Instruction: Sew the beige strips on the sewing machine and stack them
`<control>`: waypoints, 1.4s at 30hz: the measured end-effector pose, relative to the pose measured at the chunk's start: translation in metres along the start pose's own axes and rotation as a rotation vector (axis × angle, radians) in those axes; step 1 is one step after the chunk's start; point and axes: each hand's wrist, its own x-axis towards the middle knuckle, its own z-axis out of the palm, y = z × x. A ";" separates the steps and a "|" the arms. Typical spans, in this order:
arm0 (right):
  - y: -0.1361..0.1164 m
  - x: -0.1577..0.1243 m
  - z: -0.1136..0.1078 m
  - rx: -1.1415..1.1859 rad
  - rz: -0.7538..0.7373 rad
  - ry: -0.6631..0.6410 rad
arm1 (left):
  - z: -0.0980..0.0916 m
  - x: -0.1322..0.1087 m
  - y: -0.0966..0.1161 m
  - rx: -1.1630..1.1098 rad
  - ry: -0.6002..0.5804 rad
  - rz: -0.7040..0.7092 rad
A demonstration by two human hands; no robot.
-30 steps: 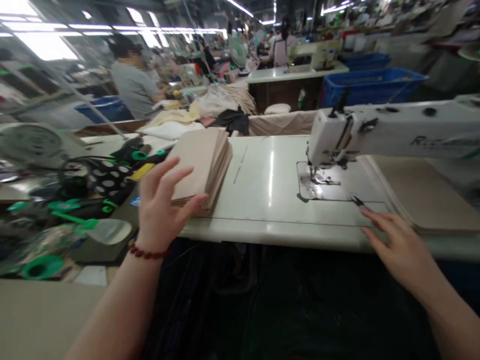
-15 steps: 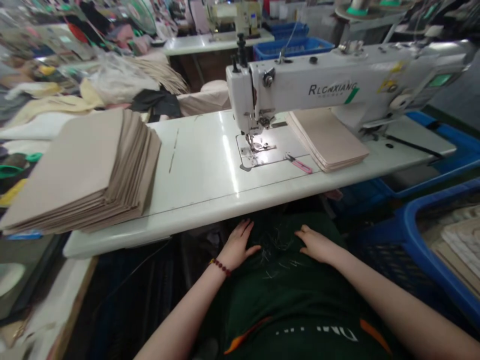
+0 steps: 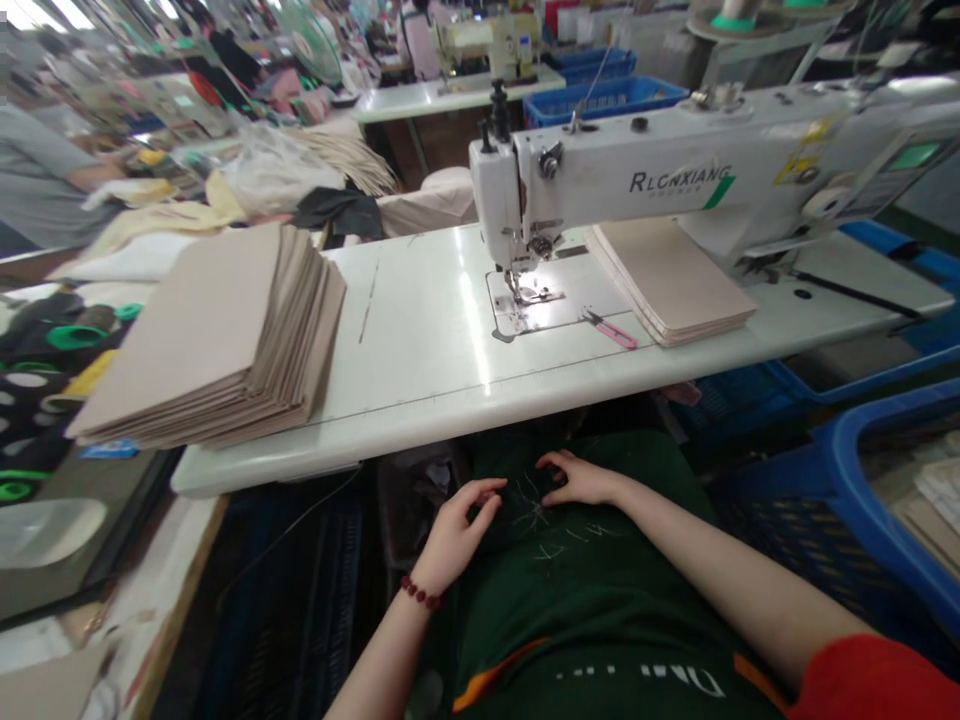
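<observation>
White thread scraps [image 3: 535, 512] lie scattered over the dark green apron [image 3: 570, 600] on my lap. My right hand [image 3: 589, 482] is over the apron just beside these scraps, thumb and forefinger apart. To their left, my left hand [image 3: 459, 525] hovers by the apron's edge with loosely curved fingers and a gap between thumb and fingers; I see nothing held in it. A dark red bead bracelet [image 3: 421, 594] circles my left wrist. Beyond the hands stands a white sewing machine [image 3: 615, 180], its lamp lit over the needle plate. Pink thread snips [image 3: 611, 328] lie next to the plate.
A tall stack of beige fabric panels [image 3: 202, 330] sits on the left of the sewing table [image 3: 405, 330]. A smaller stack of beige panels [image 3: 675, 275] rests under the machine arm. At right stands a blue basket [image 3: 844, 450] with cloth inside. Another person's arm [image 3: 94, 175] shows at far left.
Both hands have drawn nearer each other over the lap, and their fingers have bent from a flatter spread. The thread scraps have shifted closer together. The view has swung slightly left.
</observation>
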 end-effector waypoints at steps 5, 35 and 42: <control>-0.006 0.001 0.014 0.074 -0.054 0.063 | -0.006 -0.023 -0.022 -0.091 0.102 -0.158; -0.148 0.122 0.061 -0.208 -0.486 -0.219 | -0.040 -0.108 -0.097 -0.071 0.340 -0.352; -0.091 0.021 -0.001 -0.197 -0.382 -0.016 | -0.043 -0.092 -0.085 0.011 0.170 -0.180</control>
